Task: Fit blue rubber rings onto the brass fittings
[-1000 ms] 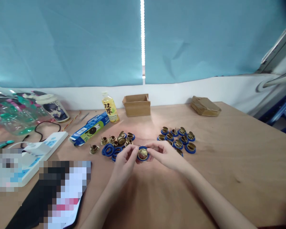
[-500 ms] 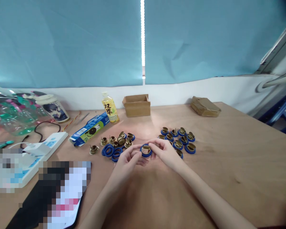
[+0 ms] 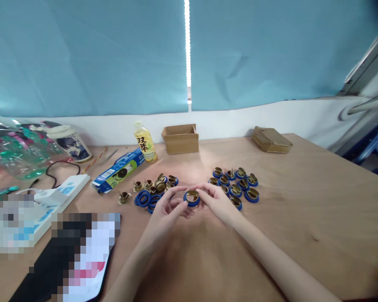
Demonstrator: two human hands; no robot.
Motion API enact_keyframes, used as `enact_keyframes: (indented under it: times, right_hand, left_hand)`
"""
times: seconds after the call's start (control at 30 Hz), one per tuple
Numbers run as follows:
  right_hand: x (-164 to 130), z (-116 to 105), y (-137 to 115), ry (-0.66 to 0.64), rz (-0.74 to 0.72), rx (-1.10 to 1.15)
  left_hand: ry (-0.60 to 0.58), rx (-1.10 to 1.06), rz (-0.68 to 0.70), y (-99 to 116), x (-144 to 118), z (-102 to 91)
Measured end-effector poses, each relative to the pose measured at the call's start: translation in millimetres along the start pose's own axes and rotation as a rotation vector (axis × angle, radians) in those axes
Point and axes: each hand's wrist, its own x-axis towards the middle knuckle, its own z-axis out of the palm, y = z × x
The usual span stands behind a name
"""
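Observation:
Between both hands is a round brass-coloured fitting with a blue ring (image 3: 192, 198), a raised flat tab on its top. My left hand (image 3: 167, 207) has its thumb against the ring's left edge, the other fingers curled behind. From the right, my right hand (image 3: 219, 201) grips it by thumb and fingertips. Beside my left hand lie loose blue rings (image 3: 143, 198), partly overlapping, and several bare brass-coloured fittings (image 3: 124, 197). Right of my right hand, a group of ringed fittings (image 3: 235, 191) rests on the table, some partly hidden by that hand.
An open cardboard box (image 3: 181, 142) and a yellow-labelled bottle (image 3: 145, 142) stand at the back, near a blue carton (image 3: 118, 172). A closed cardboard box (image 3: 271, 140) lies farther right. On the left are a power strip (image 3: 63, 195), a cup (image 3: 69, 142) and a phone (image 3: 88, 260).
The brass-coloured fitting now sits down within the blue ring and looks flatter; before, the ring showed more openly around it. Both hands have shifted only slightly.

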Motion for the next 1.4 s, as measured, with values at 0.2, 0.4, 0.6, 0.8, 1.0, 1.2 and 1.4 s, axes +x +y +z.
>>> enact_keyframes:
  times: [0.2, 0.4, 0.6, 0.8, 1.0, 1.2, 1.4]
  right_hand:
    - [-4, -3, -6, -0.073, 0.044, 0.004]
    - [-4, -3, -4, -0.097, 0.02, 0.009]
    - [-5, -2, -1, -0.141, 0.028, 0.01]
    - [-6, -3, -8, -0.169, 0.001, -0.01]
    - [-5, -5, -9, -0.165, -0.062, -0.046]
    - [-9, -4, -12, -0.158, -0.111, -0.101]
    - [-10, -3, -14, -0.153, -0.126, -0.145]
  left_hand:
    - [0.062, -0.01, 0.026, -2, 1, -0.9]
    - [0.056, 0.048, 0.047, -3, 3, -2.0]
    - [0.074, 0.075, 0.042, 0, 2, -1.8]
    - [0.054, 0.065, 0.03, 2, 0, -1.1]
    - [0.003, -0.008, 0.042, -1, -2, 0.7]
    - [-0.008, 0.002, 0.042, 0, -1, 1.3]
    - [-0.05, 0.047, 0.029, 6, -2, 0.0]
